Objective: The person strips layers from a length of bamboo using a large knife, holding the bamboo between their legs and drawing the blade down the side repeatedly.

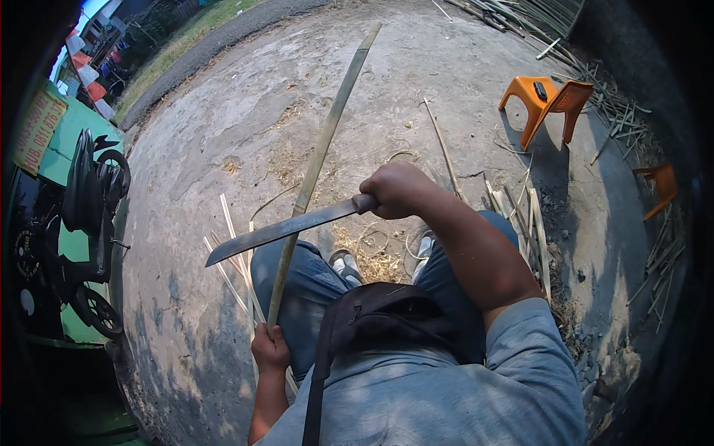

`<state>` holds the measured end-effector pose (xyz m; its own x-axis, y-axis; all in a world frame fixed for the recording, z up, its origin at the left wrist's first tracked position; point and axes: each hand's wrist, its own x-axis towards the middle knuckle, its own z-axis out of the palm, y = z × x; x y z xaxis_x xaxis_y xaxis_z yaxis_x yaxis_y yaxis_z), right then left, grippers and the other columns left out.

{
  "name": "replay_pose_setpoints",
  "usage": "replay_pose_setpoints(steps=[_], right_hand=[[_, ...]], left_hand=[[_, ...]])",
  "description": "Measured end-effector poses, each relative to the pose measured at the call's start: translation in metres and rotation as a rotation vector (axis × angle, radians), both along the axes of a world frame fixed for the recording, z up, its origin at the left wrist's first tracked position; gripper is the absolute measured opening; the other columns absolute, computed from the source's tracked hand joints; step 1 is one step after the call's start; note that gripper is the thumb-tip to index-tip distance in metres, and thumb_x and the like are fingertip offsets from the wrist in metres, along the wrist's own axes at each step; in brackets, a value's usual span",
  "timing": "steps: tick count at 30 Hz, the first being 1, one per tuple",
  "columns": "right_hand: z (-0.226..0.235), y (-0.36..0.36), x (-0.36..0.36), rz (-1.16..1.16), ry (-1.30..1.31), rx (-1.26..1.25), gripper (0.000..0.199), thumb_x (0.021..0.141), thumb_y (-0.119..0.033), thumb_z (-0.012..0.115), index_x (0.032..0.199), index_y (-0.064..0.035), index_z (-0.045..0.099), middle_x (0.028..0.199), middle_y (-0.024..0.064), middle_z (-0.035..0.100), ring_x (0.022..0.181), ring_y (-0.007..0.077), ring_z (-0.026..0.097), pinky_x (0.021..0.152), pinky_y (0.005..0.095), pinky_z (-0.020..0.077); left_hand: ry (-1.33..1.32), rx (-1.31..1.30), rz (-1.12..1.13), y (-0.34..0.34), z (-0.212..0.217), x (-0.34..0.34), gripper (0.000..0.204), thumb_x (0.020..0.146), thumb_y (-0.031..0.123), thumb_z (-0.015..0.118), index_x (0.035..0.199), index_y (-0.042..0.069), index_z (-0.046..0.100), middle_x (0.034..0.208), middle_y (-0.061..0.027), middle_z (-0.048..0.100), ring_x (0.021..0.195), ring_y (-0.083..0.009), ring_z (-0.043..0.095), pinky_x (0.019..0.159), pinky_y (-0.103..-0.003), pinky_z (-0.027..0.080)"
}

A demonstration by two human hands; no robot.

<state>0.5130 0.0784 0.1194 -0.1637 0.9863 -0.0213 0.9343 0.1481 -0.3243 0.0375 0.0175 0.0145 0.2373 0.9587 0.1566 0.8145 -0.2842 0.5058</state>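
Outdoors, on a wide concrete yard (223, 134) scattered with shavings and thin offcuts, we sit with our legs in blue jeans (312, 279) and a dark bag (379, 312) on the lap. Our left hand (269, 349) is closed around the lower end of a long bamboo strip (320, 156), which rises steeply from that hand and leans away from us over the yard. Our right hand (398, 189) is closed tight on the handle of a big knife (286, 229); the blade lies across the strip and touches it a little below its middle, with the tip pointing to our left.

We judge that the step in hand is shaving or splitting the strip along its length. The next move calls for a firm hold at the lower end and a controlled push of the blade along the strip, away from the left hand and the knee.

Beyond the strip, to the right, stands an orange plastic chair (547, 104); more cut slats (532, 223) lie right of our right knee. Left of the strip, at the yard's edge, a motorcycle (85, 223) is parked.
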Motion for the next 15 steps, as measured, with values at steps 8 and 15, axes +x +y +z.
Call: replay_pose_setpoints(steps=[8,15], right_hand=[[-0.013,-0.001,0.034,-0.271,0.277,0.027,0.02,0.09,-0.032,0.075,0.101,-0.0165,0.08,0.094,0.0125,0.077,0.091,0.0348,0.074,0.081,0.0477,0.0585],[-0.009,-0.004,-0.021,0.002,0.06,-0.016,0.015,0.082,-0.024,0.072,0.093,-0.0159,0.078,0.088,0.0123,0.076,0.089,0.0359,0.074,0.077,0.0489,0.0586]], left_hand=[[0.012,0.011,-0.007,0.001,-0.001,-0.001,0.057,0.107,0.055,0.051,0.089,0.001,0.056,0.075,-0.0286,0.06,0.077,-0.0568,0.062,0.064,-0.057,0.047],[0.026,0.009,-0.009,0.0,0.004,0.001,0.054,0.107,0.053,0.052,0.09,0.002,0.056,0.074,-0.0274,0.061,0.076,-0.0551,0.063,0.064,-0.058,0.047]])
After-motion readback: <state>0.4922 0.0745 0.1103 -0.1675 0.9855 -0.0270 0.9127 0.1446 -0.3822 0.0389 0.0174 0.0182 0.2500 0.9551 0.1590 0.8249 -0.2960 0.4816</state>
